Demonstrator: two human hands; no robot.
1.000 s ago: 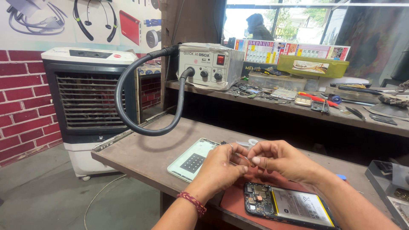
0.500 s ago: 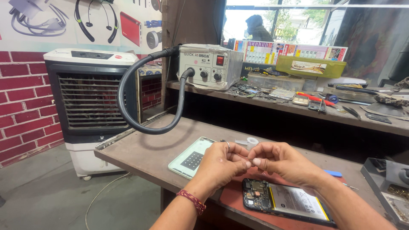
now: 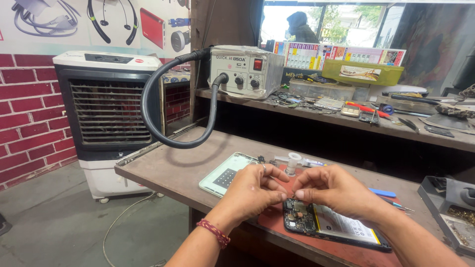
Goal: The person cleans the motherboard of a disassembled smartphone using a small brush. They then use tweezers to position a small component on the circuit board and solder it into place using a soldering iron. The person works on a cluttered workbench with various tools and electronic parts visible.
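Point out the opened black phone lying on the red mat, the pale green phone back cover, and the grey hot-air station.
Opened black phone [image 3: 316, 225], head view: on its exposed circuit board.
Pale green phone back cover [image 3: 222, 175], head view: on its middle.
Grey hot-air station [image 3: 242, 71], head view: on its front panel.

Wall poster [image 3: 99, 22] top left: pale bg w/ pics of cables, neckband earphones, red power bank. Row of colourful card packs [image 3: 336, 53] stands at the window, behind a yellow-green lidded box [image 3: 362, 72] w/ white label on the shelf. Grey station's [image 3: 246, 70] front has a red square display. No lit screens.
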